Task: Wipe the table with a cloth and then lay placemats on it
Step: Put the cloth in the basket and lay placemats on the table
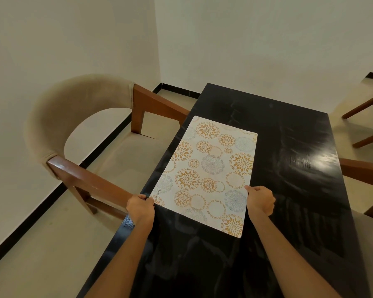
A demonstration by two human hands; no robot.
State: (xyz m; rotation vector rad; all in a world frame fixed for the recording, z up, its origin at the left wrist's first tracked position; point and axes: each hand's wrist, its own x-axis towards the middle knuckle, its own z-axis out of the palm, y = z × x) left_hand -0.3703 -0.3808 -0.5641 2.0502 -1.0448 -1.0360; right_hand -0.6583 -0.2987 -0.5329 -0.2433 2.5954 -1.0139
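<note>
A white placemat [209, 171] printed with orange and blue flower circles lies on the left half of the glossy black table [293, 151], its long side running along the table's left edge. My left hand [140, 206] pinches the mat's near left corner at the table edge. My right hand [260, 200] grips the mat's right long edge close to its near end. No cloth is in view.
A beige upholstered chair with brown wooden arms [88, 151] stands tight against the table's left side. Wooden parts of other chairs [362, 168] show at the right. White walls meet in a corner beyond the table's far end.
</note>
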